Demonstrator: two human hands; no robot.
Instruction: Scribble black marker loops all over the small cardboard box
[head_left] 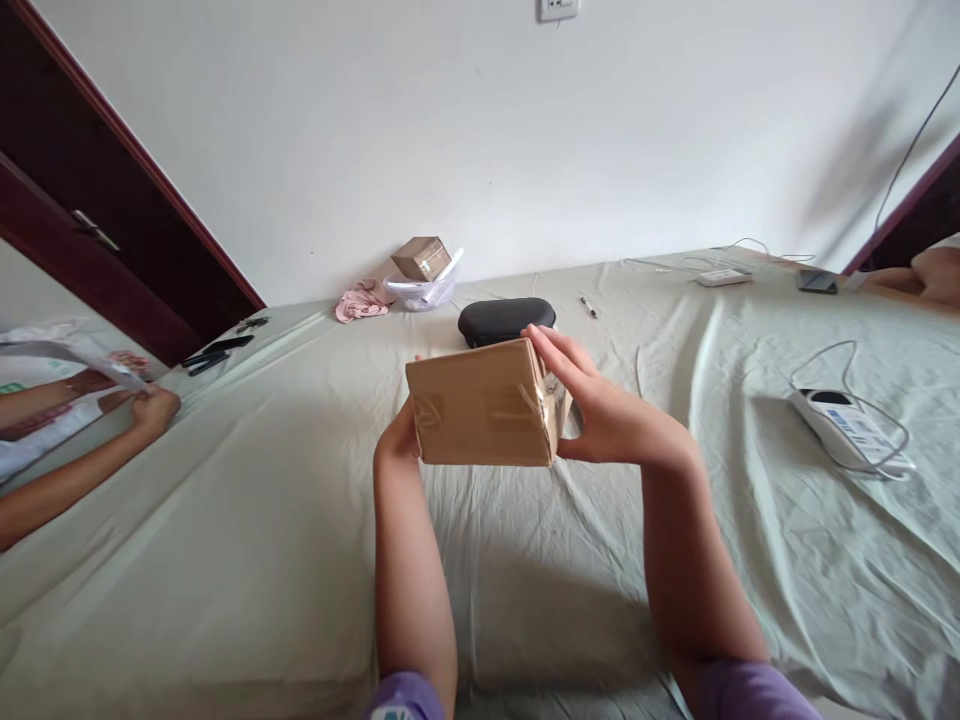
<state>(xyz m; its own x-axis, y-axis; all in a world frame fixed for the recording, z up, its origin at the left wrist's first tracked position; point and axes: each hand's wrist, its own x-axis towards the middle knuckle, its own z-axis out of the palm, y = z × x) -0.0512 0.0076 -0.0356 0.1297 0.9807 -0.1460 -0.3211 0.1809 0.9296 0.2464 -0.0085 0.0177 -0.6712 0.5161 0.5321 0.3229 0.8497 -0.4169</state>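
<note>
I hold a taped brown cardboard box [480, 405] up over the bed with both hands. My left hand [397, 440] grips its left end, mostly hidden behind the box. My right hand [600, 405] clasps the right end, fingers lying across the top edge and thumb underneath. Clear tape crosses the box's front face and right side.
A pale green bed sheet [225, 520] covers the bed. A black case [504, 320] lies behind the box, a pen [589, 306] beside it. By the wall are a small carton on a plastic bag [422, 258] and pink cloth [362, 300]. Another person's hand [154, 408] at left handles a plastic package. A white device with cable [851, 428] lies right.
</note>
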